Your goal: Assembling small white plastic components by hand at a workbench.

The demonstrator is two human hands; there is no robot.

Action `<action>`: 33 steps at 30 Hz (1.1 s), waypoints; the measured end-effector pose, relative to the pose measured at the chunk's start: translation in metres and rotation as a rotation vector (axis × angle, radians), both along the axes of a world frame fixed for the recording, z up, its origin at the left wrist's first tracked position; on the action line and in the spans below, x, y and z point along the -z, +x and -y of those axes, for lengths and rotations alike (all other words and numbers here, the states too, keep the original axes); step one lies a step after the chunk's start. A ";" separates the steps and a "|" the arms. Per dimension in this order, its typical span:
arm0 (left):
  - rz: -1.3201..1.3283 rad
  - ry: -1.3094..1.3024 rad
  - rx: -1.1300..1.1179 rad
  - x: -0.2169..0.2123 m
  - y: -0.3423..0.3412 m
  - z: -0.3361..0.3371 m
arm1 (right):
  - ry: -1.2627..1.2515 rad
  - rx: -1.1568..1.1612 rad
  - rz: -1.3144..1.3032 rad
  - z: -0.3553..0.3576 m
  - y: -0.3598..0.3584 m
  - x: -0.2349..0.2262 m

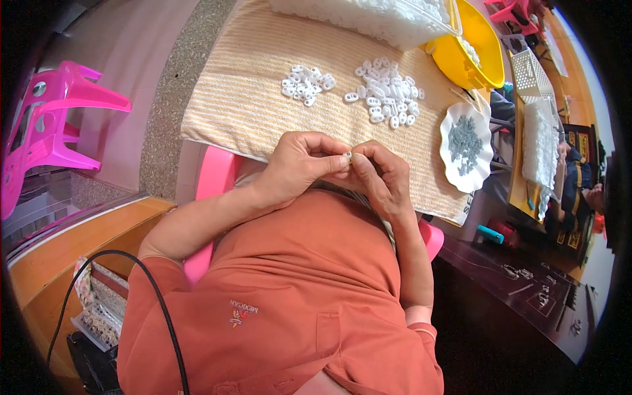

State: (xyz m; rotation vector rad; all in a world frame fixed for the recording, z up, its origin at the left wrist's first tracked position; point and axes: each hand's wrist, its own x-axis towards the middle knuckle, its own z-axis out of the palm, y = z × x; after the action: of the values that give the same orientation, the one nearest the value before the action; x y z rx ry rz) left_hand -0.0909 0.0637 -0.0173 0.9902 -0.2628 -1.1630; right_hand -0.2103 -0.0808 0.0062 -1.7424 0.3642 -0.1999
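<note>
I see the table (197, 79) under a striped beige cloth (250, 99), its near edge just ahead of my hands. On the cloth lie a larger heap of white rings (387, 99) and a smaller heap (307, 84), with a white dish of grey bits (466, 143) at the right edge. Both hands meet over the cloth's near hem: left hand (299, 164) and right hand (382, 172) pinch one small white piece (347, 156) between fingertips. I judge a fitting step is under way; finishing it needs fine pressure. Open cloth lies between hands and heaps.
</note>
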 end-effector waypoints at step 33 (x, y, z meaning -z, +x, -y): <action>-0.135 -0.025 -0.030 -0.007 0.003 -0.004 | -0.098 0.125 -0.049 0.027 0.019 -0.009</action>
State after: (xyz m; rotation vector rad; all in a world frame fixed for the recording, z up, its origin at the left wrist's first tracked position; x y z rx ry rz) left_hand -0.0875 0.0679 -0.0099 0.8869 -0.1536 -1.1914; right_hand -0.1911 -0.1081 0.0151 -1.8250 0.5068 -0.2698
